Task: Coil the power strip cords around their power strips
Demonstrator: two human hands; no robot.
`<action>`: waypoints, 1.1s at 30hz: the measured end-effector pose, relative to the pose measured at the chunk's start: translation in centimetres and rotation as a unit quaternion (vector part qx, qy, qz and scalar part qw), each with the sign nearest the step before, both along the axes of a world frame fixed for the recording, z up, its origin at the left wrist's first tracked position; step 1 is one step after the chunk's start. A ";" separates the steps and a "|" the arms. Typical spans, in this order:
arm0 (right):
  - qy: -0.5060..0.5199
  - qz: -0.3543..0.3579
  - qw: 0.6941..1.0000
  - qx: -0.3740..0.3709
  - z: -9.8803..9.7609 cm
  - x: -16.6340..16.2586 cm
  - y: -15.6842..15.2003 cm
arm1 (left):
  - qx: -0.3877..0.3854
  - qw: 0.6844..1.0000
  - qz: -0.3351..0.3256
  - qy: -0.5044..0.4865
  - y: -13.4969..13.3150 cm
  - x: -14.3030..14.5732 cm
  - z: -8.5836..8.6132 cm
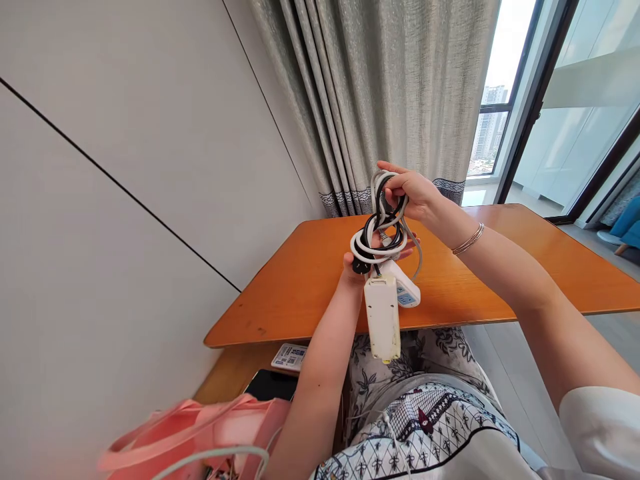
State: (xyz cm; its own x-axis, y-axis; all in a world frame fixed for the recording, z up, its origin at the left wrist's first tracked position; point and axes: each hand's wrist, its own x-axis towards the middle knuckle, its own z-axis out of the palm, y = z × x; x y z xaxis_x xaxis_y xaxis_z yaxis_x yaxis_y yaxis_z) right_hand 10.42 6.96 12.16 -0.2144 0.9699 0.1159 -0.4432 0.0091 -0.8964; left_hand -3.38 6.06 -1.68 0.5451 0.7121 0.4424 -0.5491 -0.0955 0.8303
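Above the orange wooden table I hold a bundle of coiled white and black cables. My right hand grips the top loop of the coil with its fingers curled round it. My left hand supports the bundle from below, fingers partly hidden under the loops. Two white power strips hang from the coil over the table's near edge, one cream and long, the other shorter with a blue label. A black plug sits at the coil's lower left.
A grey curtain hangs behind the table beside a tall window. A white wall runs along the left. On a lower shelf lie a black phone and a labelled card. A pink bag with a white cord sits at bottom left.
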 end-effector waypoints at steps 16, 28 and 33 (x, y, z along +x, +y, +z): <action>0.093 -0.110 0.986 -0.084 -3.9 0.9 5.4 | -0.207 0.972 -0.102 -0.039 3.1 -0.7 -6.4; 0.118 -0.301 0.941 -0.099 -7.1 3.3 10.1 | -0.166 0.986 -0.017 -0.028 2.1 -2.8 -7.7; 0.085 -0.332 0.934 -0.100 -8.5 4.4 11.7 | -0.174 0.982 0.076 -0.017 1.2 -2.6 -7.2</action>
State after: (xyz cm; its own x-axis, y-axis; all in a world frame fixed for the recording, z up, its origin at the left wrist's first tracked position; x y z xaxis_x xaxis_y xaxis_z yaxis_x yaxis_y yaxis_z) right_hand 14.81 18.70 3.62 0.4464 0.8888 -0.1036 -0.5352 0.1724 -0.8269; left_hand -5.97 7.22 -8.93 0.4095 0.8957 0.1734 -0.5785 0.1080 0.8085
